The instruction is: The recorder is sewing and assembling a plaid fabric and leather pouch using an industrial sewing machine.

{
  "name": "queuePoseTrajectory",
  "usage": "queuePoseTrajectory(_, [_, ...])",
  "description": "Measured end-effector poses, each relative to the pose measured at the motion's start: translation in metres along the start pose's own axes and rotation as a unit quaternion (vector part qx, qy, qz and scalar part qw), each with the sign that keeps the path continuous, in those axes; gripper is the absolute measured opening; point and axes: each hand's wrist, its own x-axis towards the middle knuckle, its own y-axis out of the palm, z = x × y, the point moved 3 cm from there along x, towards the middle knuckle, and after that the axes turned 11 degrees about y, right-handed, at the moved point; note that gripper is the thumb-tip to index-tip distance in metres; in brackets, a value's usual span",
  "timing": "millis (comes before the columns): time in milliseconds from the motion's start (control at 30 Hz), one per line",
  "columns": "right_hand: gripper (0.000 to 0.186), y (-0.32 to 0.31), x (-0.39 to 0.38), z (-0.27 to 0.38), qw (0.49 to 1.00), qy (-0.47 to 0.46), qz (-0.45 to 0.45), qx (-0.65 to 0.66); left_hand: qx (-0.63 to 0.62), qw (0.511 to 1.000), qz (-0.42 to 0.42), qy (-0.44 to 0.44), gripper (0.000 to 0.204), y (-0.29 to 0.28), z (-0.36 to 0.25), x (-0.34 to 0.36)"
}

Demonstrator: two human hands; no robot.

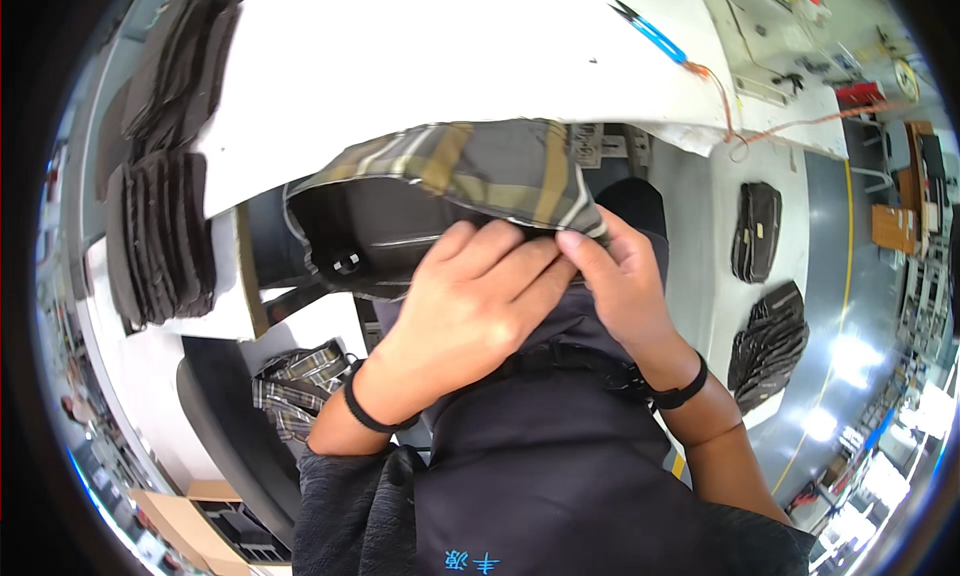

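Note:
A plaid fabric pouch-like piece (480, 166) in grey, olive and white, with a dark lining, hangs over the near edge of the white table (430, 56). Its mouth gapes toward the left, and a small black-and-white spot (346, 264) shows on the lining. My right hand (628, 281) pinches the right corner of its rim between thumb and fingers. Close beside it, my left hand (480, 311) has its fingers bent over the same rim, tips partly hidden in the fold. Both hands nearly touch at that corner.
Blue thread snips (655, 36) lie on the table, tied to an orange cord (725, 106). Stacks of dark fabric pieces (160, 236) stand at left; more dark bundles (757, 231) lie at right. Plaid pieces (300, 381) rest near a black chair (225, 426). An open cardboard box (165, 526) stands lower left.

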Motion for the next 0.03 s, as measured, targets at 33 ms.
queuePoseTrajectory(33, [0.035, 0.0005, 0.0023, -0.0021, 0.997, 0.027, 0.02, 0.069, -0.014, 1.0, 0.005, -0.004, 0.036, 0.0028, 0.0004, -0.0022])
